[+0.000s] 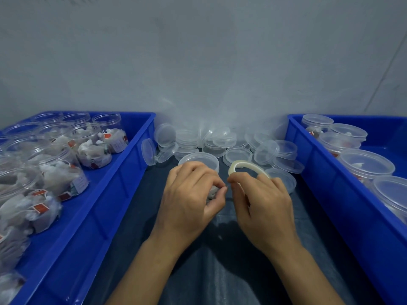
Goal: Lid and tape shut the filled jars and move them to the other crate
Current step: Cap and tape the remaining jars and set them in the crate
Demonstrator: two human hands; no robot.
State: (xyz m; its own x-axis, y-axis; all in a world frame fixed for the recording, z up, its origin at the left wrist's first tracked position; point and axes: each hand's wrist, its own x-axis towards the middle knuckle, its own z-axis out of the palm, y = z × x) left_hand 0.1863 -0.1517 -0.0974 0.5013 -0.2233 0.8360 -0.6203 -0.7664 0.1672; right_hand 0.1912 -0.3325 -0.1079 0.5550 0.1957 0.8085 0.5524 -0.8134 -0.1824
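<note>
Left hand [189, 194] holds a lidded jar [199, 161] mid-frame; right hand [262, 201] grip pinches the tape roll [246, 167]. Tape end could fold, stick to fingers, or seal crooked.

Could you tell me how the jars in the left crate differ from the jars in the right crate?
The jars in the left crate have no lids, their mouths open; the jars in the right crate each wear a clear lid. The left ones crowd their crate in several rows; the right ones stand in a single line along the near wall, with bare blue floor beyond. Both sets are clear plastic jars holding white sachets, in blue crates.
</note>
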